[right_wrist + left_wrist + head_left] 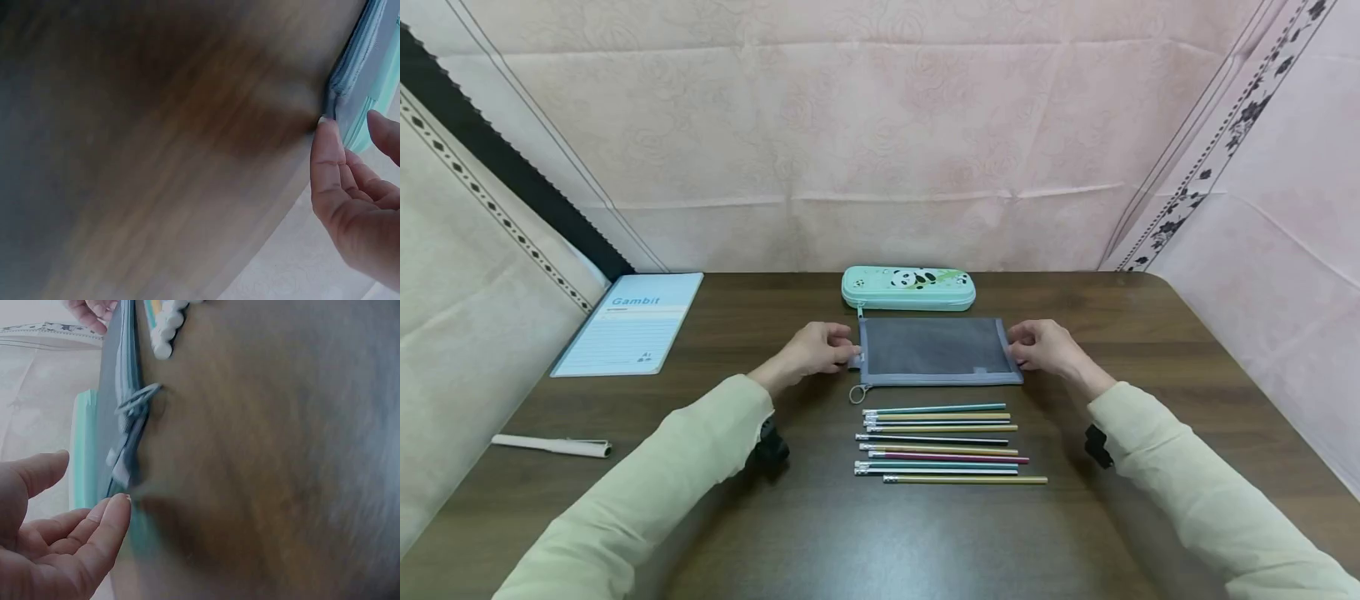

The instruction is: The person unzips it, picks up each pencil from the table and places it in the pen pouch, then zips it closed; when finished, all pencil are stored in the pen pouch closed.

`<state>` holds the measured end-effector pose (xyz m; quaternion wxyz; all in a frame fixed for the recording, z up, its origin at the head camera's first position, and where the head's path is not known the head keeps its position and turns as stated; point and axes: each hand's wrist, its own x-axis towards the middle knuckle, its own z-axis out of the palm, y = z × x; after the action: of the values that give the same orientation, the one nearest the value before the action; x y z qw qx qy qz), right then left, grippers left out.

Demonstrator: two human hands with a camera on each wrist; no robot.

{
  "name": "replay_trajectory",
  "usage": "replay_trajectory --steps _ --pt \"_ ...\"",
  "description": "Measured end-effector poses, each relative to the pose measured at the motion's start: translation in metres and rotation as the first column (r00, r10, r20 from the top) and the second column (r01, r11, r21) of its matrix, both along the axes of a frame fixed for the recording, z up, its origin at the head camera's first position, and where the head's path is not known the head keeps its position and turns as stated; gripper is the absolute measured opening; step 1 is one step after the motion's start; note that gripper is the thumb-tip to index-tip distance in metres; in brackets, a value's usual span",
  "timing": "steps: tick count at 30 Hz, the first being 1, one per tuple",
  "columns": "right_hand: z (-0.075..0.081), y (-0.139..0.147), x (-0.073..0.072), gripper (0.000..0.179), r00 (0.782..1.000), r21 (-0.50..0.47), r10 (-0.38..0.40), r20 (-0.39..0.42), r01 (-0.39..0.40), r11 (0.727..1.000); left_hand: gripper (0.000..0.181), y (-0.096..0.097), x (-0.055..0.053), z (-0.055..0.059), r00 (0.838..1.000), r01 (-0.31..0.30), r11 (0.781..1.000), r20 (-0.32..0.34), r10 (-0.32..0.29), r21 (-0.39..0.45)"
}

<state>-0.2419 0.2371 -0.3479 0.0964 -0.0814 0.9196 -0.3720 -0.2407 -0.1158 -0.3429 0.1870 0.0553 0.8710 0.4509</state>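
Note:
A flat grey zip pouch [936,350] lies between my hands, with a metal ring [858,394] at its near left corner. My left hand [820,346] is at the pouch's left edge, its fingertips by a small tab [854,362]. In the left wrist view the thumb [47,472] stands apart from the loosely bent fingers. On the other side, my right hand [1047,354] has its fingertips against the pouch's right edge. Its thumb [382,134] is also clear of the fingers in the right wrist view. Several pencils [943,450] lie in rows nearer me.
Behind the pouch sits a mint pencil case [908,289] with a panda picture. A light blue notebook [628,325] lies at the back left of the brown table [880,550]. A white pen-like roll [552,446] is at the left edge. Pale cloth [865,133] hangs around the table.

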Motion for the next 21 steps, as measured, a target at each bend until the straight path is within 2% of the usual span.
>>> replay_trajectory --steps 3,10,14,21 --pt "-0.001 -0.003 0.000 0.040 0.999 0.009 -0.016 0.031 0.016 1.000 0.051 0.005 0.001 -0.004 0.998 -0.026 0.999 0.052 0.024 0.040" --pt "-0.004 -0.008 -0.002 0.042 0.993 -0.018 -0.081 0.090 0.083 0.996 0.050 0.012 0.002 -0.011 0.991 -0.104 0.987 0.095 0.093 0.122" --pt "-0.003 -0.010 -0.003 0.037 0.990 -0.049 -0.106 0.098 0.111 0.993 0.056 0.014 0.003 -0.013 0.991 -0.107 0.978 0.104 0.089 0.180" --pt "-0.006 -0.009 -0.005 0.035 0.989 -0.051 -0.105 0.106 0.111 0.993 0.066 0.019 0.005 -0.014 0.985 -0.119 0.953 0.153 0.078 0.280"
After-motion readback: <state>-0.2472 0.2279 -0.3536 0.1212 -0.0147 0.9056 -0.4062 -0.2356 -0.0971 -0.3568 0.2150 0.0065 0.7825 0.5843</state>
